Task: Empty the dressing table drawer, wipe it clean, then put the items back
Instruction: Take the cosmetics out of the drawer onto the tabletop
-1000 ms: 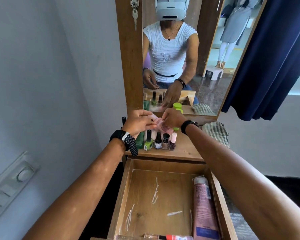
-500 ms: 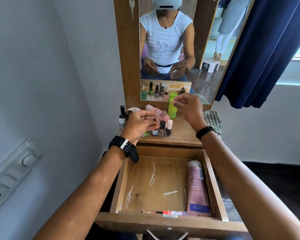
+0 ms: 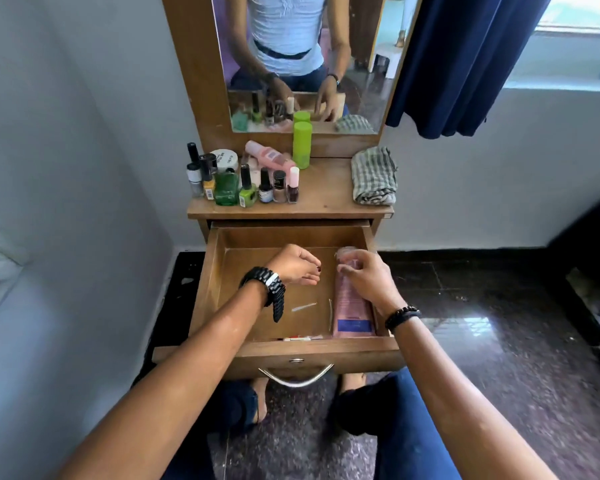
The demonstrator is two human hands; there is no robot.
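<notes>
The wooden drawer (image 3: 309, 351) stands pulled out below the dressing table top (image 3: 326, 202). A long pink tube (image 3: 352, 313) lies along the drawer's right wall. My right hand (image 3: 369, 280) is over the tube's far end, with thumb and fingers curled round it. My left hand (image 3: 297, 265) hovers over the drawer's middle, loosely curled and holding nothing. A thin red and white item (image 3: 302, 338) lies against the drawer's front wall. On the table top stand several nail polish bottles (image 3: 265, 187), with a pink bottle (image 3: 269, 156) lying behind them.
A tall green bottle (image 3: 302, 143), a round white tin (image 3: 226, 158) and a green glass bottle (image 3: 226, 189) also stand on the top. A folded checked cloth (image 3: 373, 176) lies at its right. The mirror (image 3: 305, 57) is behind, a blue curtain (image 3: 465, 57) hangs to the right.
My left hand has let go of the pink bottle, which now lies on the table top. Both hands came down into the drawer, the right one onto the pink tube. The view has tilted down.
</notes>
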